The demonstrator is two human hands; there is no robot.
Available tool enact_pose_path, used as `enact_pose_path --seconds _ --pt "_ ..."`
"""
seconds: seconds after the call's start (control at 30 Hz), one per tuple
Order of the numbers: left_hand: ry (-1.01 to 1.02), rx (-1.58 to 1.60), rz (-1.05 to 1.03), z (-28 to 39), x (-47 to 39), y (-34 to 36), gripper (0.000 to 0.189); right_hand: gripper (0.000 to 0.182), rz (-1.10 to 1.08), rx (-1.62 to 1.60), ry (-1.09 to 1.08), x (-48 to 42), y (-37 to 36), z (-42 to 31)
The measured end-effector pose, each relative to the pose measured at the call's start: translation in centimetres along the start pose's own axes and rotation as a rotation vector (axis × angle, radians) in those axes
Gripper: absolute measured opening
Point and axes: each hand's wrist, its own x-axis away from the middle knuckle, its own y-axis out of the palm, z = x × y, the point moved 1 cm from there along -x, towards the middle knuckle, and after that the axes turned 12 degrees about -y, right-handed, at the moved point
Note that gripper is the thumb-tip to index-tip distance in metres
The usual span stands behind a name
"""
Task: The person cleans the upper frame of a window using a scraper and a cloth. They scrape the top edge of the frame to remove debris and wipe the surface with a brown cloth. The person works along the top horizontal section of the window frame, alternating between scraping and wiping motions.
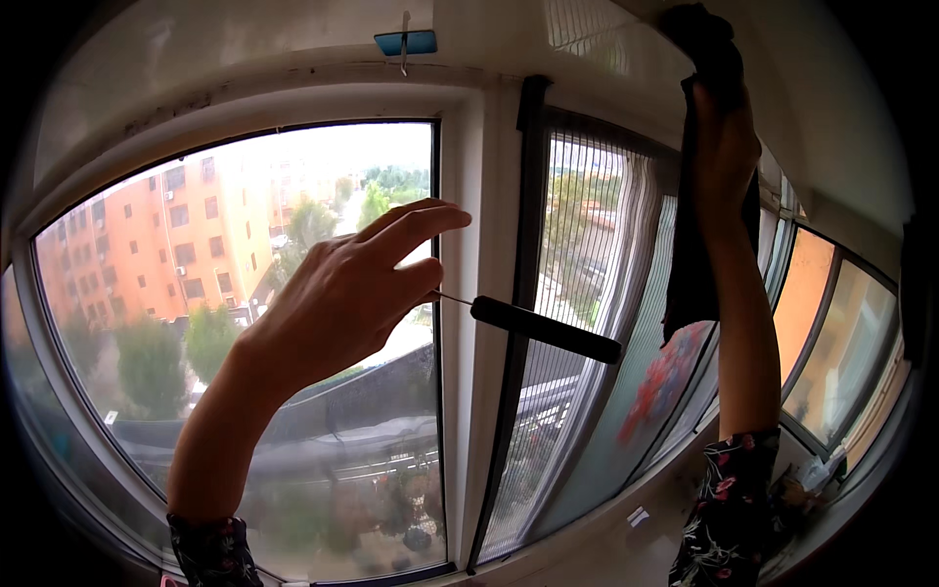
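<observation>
In front of the large window pane (367,455), my left hand (345,293) is raised with its fingers bent. It holds a tool by a thin metal shaft, and the tool's black handle (546,330) sticks out to the right, tilted down. The end of the shaft is hidden in the hand. Higher up at the right, my right hand (722,154) grips a black cloth (693,271). Part of the cloth hangs beside the forearm, and a bunched part reaches up to the ceiling (821,125).
A white window frame (463,367) stands beside a pleated insect screen (568,242) with a dark edge. Above is a hook on a blue plate (418,42). A frosted panel with a red pattern (660,381) lies behind the cloth. A plastic bag (816,473) rests at the lower right.
</observation>
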Motion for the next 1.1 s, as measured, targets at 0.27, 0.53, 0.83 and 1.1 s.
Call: enact_pose_path --seconds 0.27,0.53,0.83,1.1 --pt "0.077 0.045 0.055 1.1 0.3 2.5 0.029 0.044 -0.258 0.008 -0.419 0.3 -0.8 -3.8" --pt "0.0 0.148 0.031 1.9 1.6 4.3 0.029 0.05 -0.473 -0.136 -0.24 3.1 6.1 -7.7" --pt "-0.065 0.091 0.151 0.6 0.6 5.1 0.029 0.051 -0.56 -0.124 -0.17 3.6 6.5 -9.6" --pt "-0.121 0.119 0.245 -0.9 1.7 4.8 0.018 0.047 -0.497 -0.106 -0.238 4.9 6.7 -10.5"
